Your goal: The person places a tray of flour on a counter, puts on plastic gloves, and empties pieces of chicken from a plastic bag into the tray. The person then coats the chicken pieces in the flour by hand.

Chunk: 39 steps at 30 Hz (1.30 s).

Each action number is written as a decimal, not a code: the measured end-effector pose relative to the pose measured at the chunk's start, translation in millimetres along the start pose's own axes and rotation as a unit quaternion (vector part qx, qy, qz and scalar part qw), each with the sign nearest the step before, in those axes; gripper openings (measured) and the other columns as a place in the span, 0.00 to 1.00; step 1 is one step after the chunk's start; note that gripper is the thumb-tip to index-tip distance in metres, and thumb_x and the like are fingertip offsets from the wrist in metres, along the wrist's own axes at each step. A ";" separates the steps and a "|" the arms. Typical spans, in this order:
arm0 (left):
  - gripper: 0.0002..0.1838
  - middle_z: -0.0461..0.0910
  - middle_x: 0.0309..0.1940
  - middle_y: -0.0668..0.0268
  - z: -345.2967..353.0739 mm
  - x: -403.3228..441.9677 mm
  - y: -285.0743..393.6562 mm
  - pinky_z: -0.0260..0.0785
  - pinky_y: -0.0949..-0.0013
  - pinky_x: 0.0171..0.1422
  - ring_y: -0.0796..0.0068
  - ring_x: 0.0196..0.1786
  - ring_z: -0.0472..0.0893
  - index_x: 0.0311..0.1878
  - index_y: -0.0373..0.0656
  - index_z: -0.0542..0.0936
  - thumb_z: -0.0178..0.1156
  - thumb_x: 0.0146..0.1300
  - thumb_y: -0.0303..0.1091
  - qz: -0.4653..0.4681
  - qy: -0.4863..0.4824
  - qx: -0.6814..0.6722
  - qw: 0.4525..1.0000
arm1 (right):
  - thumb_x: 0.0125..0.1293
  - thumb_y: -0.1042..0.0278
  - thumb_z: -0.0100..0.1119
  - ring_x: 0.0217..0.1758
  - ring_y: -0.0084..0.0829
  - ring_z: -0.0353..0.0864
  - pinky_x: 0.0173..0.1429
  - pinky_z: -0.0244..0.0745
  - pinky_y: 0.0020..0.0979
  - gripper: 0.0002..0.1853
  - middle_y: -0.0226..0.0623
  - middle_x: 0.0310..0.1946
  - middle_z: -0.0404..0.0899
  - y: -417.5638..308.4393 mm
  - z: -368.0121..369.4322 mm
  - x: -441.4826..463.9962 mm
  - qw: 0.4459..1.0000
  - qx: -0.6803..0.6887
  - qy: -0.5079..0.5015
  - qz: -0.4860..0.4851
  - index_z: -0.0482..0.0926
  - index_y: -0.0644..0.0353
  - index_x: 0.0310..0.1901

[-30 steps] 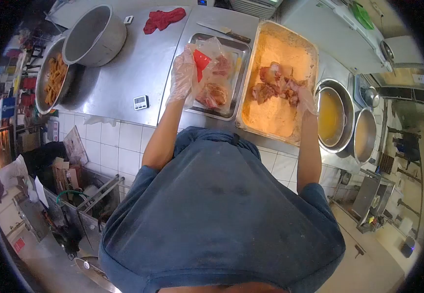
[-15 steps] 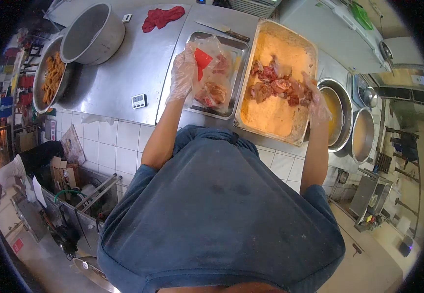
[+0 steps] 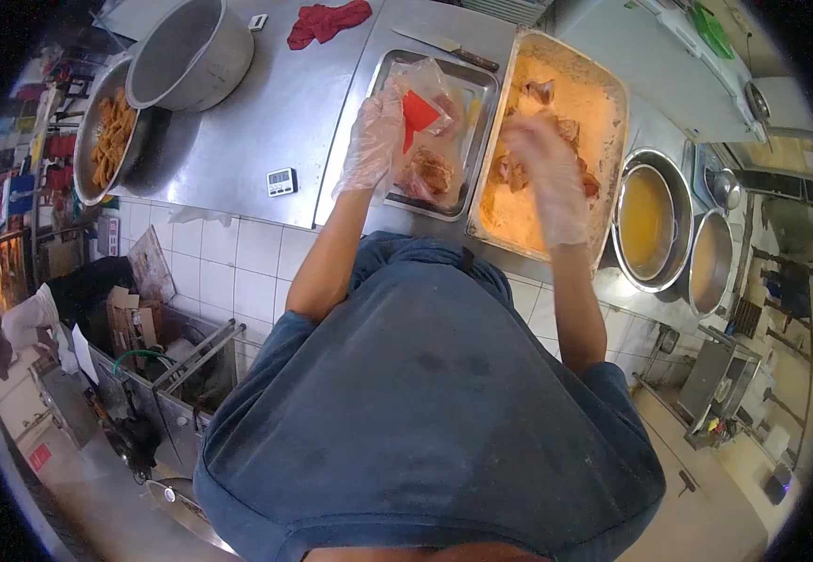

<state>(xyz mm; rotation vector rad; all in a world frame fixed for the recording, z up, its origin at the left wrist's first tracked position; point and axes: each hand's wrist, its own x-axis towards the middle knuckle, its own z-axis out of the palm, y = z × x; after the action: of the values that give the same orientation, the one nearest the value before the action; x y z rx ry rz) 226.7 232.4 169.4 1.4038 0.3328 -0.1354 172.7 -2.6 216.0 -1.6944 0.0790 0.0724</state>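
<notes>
My left hand, in a clear plastic glove, grips the edge of a clear plastic bag with a red patch. Raw meat shows in the bag, which rests in a shallow metal tray. Alongside is a deeper rectangular pan of orange powder. My gloved right hand is over this pan, its fingers smeared by motion above pieces of meat. Hand and forearm partly hide those pieces, and whether the fingers hold one is unclear.
Right of the pan, a bowl of yellow liquid stands by another bowl. A knife lies behind the tray. Leftward are a timer, a red cloth, a large pot and a bowl of fried pieces.
My right hand has moved left from the pan's right side to over its middle. The meat pieces there are more spread out. My left hand keeps its hold on the bag.
</notes>
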 end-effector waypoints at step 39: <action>0.30 0.81 0.28 0.69 7.9 28.7 -8.1 0.68 0.74 0.32 0.82 0.29 0.77 0.37 0.46 0.80 0.45 0.77 0.64 0.002 0.151 0.119 0.981 | 0.66 0.76 0.62 0.47 0.32 0.80 0.43 0.79 0.30 0.16 0.40 0.49 0.79 -75.4 -100.1 -65.3 0.822 0.543 -0.043 0.165 0.76 0.64 0.55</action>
<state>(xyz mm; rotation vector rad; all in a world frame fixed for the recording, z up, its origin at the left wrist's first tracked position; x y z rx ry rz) 252.6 226.3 154.0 1.6655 0.5799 0.0455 115.0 -91.9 309.1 -0.5097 0.2875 0.3014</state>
